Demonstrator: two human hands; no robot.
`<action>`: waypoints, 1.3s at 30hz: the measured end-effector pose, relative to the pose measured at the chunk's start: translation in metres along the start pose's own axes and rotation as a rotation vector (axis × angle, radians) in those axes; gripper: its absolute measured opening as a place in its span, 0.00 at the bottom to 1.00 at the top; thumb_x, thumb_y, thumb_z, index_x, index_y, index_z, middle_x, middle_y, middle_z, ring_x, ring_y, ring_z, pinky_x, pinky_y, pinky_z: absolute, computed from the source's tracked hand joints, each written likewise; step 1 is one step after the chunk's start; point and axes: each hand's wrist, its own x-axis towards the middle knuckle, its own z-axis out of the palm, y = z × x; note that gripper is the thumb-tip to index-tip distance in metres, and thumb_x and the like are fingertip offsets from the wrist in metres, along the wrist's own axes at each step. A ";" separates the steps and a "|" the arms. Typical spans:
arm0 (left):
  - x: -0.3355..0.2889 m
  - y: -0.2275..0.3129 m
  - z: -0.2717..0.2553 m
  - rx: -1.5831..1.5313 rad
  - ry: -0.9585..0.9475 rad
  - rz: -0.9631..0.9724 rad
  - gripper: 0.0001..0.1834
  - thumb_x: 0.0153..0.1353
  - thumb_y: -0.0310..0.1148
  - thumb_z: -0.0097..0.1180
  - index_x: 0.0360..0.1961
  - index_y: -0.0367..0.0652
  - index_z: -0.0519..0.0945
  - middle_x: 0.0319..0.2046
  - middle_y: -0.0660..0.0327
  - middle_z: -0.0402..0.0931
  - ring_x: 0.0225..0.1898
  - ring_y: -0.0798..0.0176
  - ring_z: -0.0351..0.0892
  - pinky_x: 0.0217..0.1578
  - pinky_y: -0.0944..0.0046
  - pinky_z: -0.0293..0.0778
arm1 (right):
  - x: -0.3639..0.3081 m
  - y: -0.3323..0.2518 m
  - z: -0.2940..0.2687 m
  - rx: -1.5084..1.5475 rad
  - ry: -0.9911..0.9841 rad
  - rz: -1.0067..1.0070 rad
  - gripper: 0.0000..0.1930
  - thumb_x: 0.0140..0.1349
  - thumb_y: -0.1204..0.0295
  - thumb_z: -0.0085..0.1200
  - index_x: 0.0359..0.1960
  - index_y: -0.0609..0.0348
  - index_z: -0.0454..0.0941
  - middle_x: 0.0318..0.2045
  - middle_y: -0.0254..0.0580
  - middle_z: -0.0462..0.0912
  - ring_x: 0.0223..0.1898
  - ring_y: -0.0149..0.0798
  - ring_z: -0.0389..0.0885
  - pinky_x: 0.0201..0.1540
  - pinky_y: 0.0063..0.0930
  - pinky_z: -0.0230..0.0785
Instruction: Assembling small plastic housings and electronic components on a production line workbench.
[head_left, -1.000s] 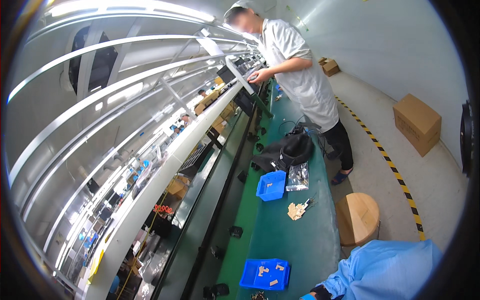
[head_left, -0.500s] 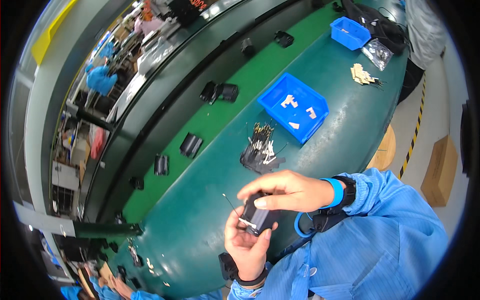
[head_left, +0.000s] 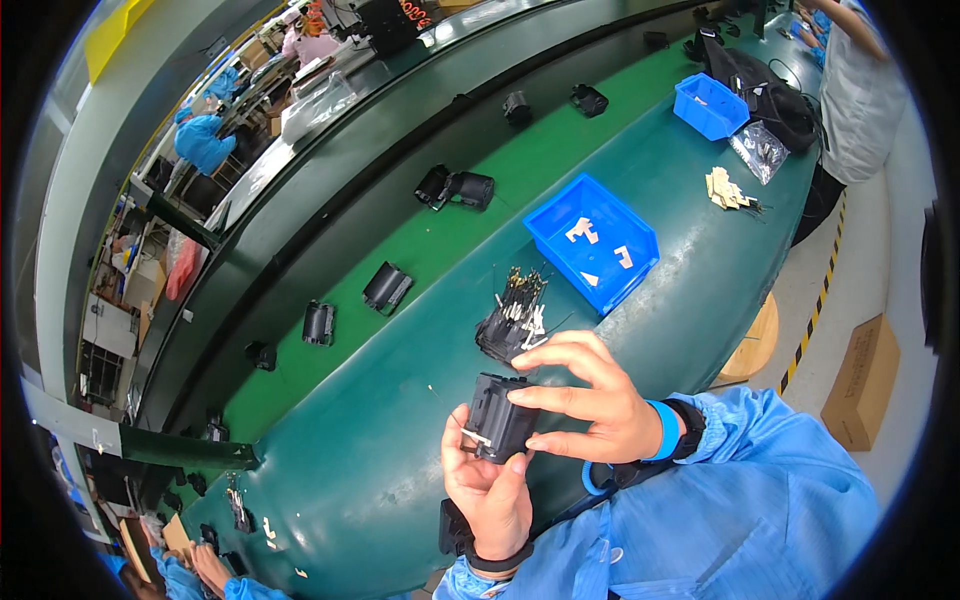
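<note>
A black plastic housing (head_left: 497, 415) with ribbed, curved faces is held over the near part of the green table. My left hand (head_left: 487, 490) is closed around its lower left end, thumb and fingers on opposite sides. At that end a small white strip (head_left: 477, 437) shows near my left fingers, and a thin dark wire sticks out toward the upper left. My right hand (head_left: 595, 400) has its fingertips and thumb against the housing's right side. Just beyond lies a bundle of thin black wires with white tabs (head_left: 520, 315), partly on black pieces.
A blue bin (head_left: 630, 275) with pale cut pieces stands beyond the bundle; a smaller blue bin (head_left: 708, 108), a clear bag (head_left: 760, 150) and a cream pile (head_left: 728, 188) lie farther right. Black housings (head_left: 387, 288) sit along the green belt (head_left: 345, 265). Other people work nearby.
My right hand has shifted from over the housing's top to its right side, fingers more spread. The housing now stands more upright, its ribbed face showing. The whole view has shifted slightly.
</note>
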 end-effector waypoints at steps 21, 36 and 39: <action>0.012 -0.004 -0.009 0.138 0.064 0.056 0.36 0.47 0.15 0.55 0.58 0.38 0.55 0.47 0.55 0.66 0.44 0.64 0.73 0.42 0.66 0.76 | 0.001 0.004 0.026 0.090 0.084 0.053 0.10 0.41 0.72 0.62 0.27 0.56 0.78 0.39 0.36 0.76 0.41 0.43 0.69 0.45 0.38 0.62; 0.011 0.007 -0.014 -0.047 -0.022 0.065 0.39 0.50 0.24 0.57 0.61 0.38 0.51 0.50 0.50 0.65 0.49 0.57 0.71 0.49 0.63 0.70 | -0.002 -0.006 0.032 0.115 0.013 -0.197 0.09 0.42 0.72 0.61 0.29 0.55 0.79 0.32 0.33 0.76 0.33 0.39 0.71 0.36 0.32 0.61; 0.012 0.004 -0.017 -0.059 -0.045 0.105 0.39 0.51 0.24 0.57 0.61 0.39 0.50 0.50 0.51 0.65 0.49 0.58 0.71 0.48 0.63 0.71 | 0.006 -0.007 0.027 0.091 0.049 -0.064 0.10 0.43 0.71 0.62 0.30 0.55 0.79 0.31 0.34 0.75 0.33 0.40 0.69 0.37 0.32 0.60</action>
